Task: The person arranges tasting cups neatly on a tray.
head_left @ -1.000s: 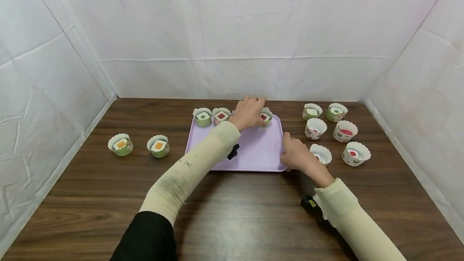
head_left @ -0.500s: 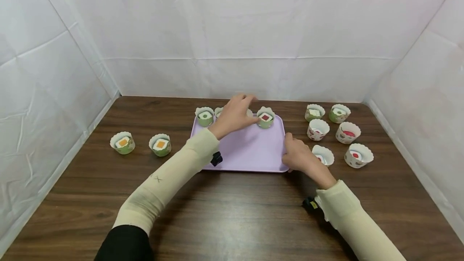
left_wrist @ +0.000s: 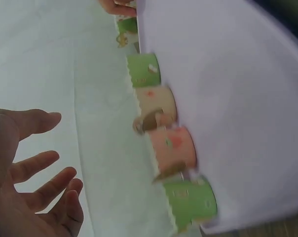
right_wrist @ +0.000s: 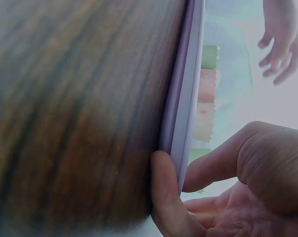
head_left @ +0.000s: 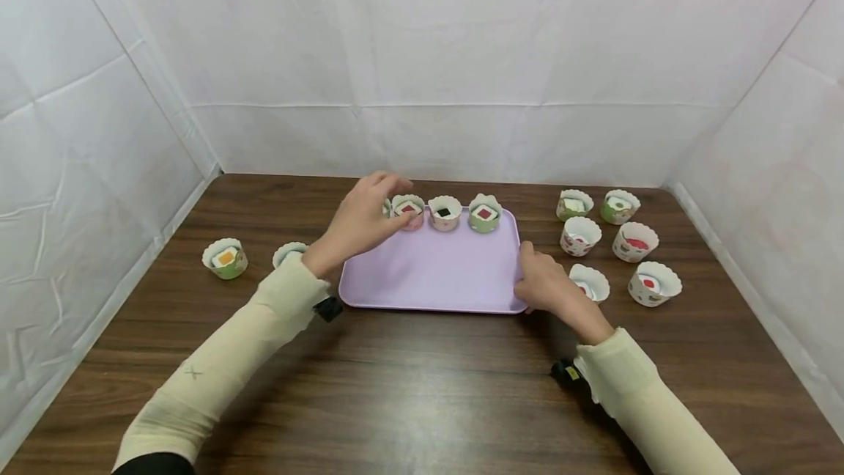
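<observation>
My left hand (head_left: pixel 363 218) hovers over the left end of a lilac tray (head_left: pixel 428 273), fingers spread and holding nothing. In the left wrist view its loosely bent fingers stand apart from the cups. At the tray's front right corner, my right hand (head_left: pixel 543 281) pinches the rim between thumb and fingers, as the right wrist view shows. Along the tray's back edge runs a row of paper baking cups: a green one (head_left: pixel 485 222), a pale one (head_left: pixel 445 222), a pink one (head_left: pixel 409 220) and another green one (left_wrist: pixel 191 202), mostly behind my left hand. White pieces with coloured centres sit inside those seen from above.
Right of the tray stand several more paper cups (head_left: pixel 635 242), one close behind my right hand. On the left is a green cup (head_left: pixel 227 264) with an orange-centred piece; another cup (head_left: pixel 289 251) is partly covered by my left wrist. White sheeting (head_left: pixel 448 50) encloses the wooden table (head_left: pixel 422 387).
My left hand has moved left from the green cup at the row's right end, uncovering the cups in the middle. My right hand has stayed at the tray's corner.
</observation>
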{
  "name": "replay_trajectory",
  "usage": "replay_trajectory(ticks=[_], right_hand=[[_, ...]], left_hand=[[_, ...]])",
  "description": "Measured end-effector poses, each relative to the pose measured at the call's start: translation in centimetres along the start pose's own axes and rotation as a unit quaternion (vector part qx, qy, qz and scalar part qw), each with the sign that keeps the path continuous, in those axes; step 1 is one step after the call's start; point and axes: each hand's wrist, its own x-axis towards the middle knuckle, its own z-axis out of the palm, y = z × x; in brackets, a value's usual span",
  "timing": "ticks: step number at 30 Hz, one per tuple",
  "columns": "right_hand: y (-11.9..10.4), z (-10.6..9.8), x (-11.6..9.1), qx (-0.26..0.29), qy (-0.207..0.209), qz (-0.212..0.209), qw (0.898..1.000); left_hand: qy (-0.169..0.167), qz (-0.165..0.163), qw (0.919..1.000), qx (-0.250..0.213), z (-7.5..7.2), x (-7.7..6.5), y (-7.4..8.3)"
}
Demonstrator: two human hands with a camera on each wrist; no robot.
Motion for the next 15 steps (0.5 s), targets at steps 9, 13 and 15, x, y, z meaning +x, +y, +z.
replay_trajectory(ticks=[9, 13, 15], right_hand=[[0.2, 0.2, 0.0, -0.015, 0.007, -0.007, 1.000], [0.2, 0.1, 0.1, -0.028, 0.014, -0.007, 0.999], [0.2, 0.1, 0.2, -0.029, 0.015, -0.010, 0.999]], left_hand=[[0.027, -0.034, 0.9984, 0.035, -4.9, -5.1, -4.6], [0.052, -0.043, 0.9966, 0.046, -6.6, -7.2, -7.0], [0.063, -0.051, 0.9952, 0.054, -7.4, -8.3, -8.1]])
